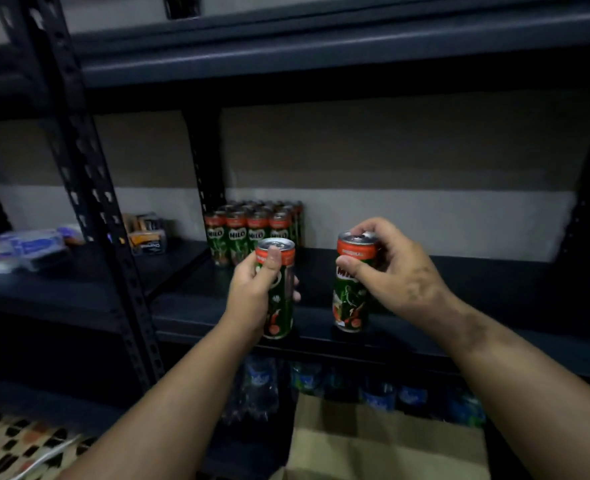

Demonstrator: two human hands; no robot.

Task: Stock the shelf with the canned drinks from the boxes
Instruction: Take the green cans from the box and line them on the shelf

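— What are you doing at frame centre?
— Your left hand [252, 289] and right hand [393, 271] are each gripping a slim green-and-red metal Milo can [279, 306], carrying them over the dark metal shelf [459, 292].
— Next?
— Probably setting them beside the stocked cans [252, 230], upright.

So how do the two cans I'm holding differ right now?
The left hand wraps round the left can's side, thumb up near its rim; the right hand pinches the right can from above at its top. The left can tilts slightly; the right can stands nearly upright at the shelf's front edge. Both are matching green Milo cans.
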